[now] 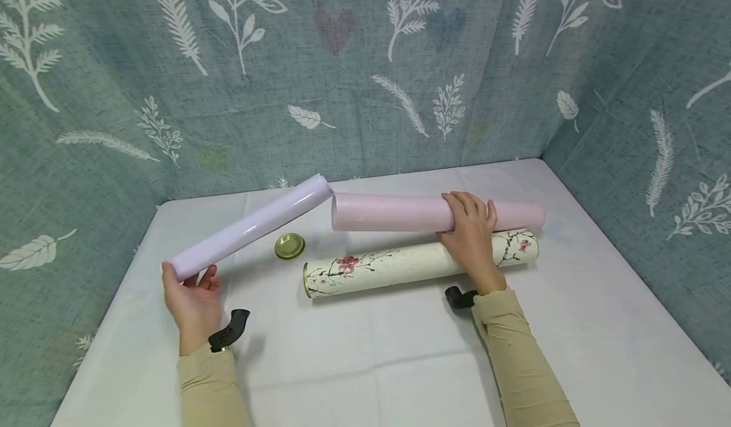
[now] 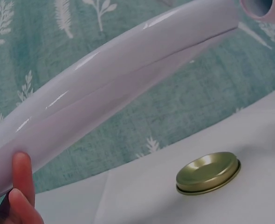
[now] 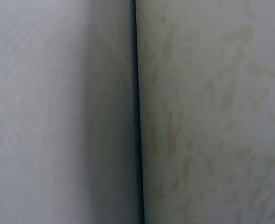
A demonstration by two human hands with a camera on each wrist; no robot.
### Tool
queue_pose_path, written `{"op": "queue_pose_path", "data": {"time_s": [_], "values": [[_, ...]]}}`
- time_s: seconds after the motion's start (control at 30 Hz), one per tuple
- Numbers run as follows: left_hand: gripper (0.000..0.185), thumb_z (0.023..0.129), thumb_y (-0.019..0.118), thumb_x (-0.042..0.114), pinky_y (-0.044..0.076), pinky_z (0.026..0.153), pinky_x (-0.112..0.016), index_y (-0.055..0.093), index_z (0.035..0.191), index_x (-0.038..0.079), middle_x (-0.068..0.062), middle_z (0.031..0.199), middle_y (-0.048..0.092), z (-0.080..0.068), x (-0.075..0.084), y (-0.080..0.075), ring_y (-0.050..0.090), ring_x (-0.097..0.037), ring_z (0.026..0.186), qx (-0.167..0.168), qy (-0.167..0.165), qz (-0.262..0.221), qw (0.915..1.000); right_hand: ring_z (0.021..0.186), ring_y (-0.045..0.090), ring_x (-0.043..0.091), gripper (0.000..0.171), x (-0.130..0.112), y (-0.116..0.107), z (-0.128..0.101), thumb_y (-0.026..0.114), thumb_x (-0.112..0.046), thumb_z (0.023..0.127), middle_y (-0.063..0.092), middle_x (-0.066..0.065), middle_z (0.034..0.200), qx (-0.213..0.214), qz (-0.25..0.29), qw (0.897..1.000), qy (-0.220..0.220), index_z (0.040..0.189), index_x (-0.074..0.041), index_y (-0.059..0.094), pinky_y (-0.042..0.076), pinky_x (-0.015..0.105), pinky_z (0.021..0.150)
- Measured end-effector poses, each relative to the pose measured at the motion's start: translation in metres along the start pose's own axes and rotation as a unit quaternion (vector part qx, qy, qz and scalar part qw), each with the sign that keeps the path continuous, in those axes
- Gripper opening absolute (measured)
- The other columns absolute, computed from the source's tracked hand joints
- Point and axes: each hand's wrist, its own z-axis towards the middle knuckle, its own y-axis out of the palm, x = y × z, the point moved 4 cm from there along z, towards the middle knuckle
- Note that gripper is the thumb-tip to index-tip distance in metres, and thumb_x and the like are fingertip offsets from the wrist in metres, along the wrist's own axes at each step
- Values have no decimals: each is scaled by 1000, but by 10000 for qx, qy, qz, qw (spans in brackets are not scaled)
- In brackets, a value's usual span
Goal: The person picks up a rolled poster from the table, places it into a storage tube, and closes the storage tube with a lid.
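Tablecloth blurred beside tube, rt-wrist view

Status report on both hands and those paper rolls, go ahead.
Left hand grips lavender roll by its near end, far end raised. Right hand grips pink roll above floral tube. Gold lid lies on table between them.

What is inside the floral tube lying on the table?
The floral tube lies on its side, gold-rimmed left end facing away from the head camera, so its inside cannot be seen. Its gold lid sits apart on the table. The right hand covers part of it.
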Motion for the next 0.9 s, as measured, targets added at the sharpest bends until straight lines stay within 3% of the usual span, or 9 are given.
{"op": "queue_pose_path", "data": {"time_s": [0.27, 0.53, 0.9], "values": [[44, 83, 59, 42, 36, 50, -31, 48, 114, 14, -6, 101, 47, -1, 5, -5, 49, -28, 62, 350, 141, -106, 9992, 116, 36, 27, 69, 1, 1, -1, 82, -13, 58, 49, 5, 121, 10, -45, 10000, 14, 120, -16, 53, 7, 54, 100], [44, 82, 60, 42, 35, 49, -31, 47, 112, 14, -6, 95, 45, 0, 3, -3, 45, -26, 59, 179, 101, -22, 9998, 115, 37, 29, 70, 1, 0, 0, 82, -13, 57, 49, 7, 121, 3, -48, 10000, 51, 121, -16, 52, 7, 55, 100], [44, 81, 62, 42, 34, 48, -29, 48, 111, 14, -6, 95, 47, 0, 3, -3, 44, -24, 57, 229, 91, 130, 9996, 114, 37, 29, 68, 1, 1, 0, 82, -13, 58, 50, 7, 120, 30, -34, 10000, 45, 120, -16, 53, 8, 55, 100]]}}
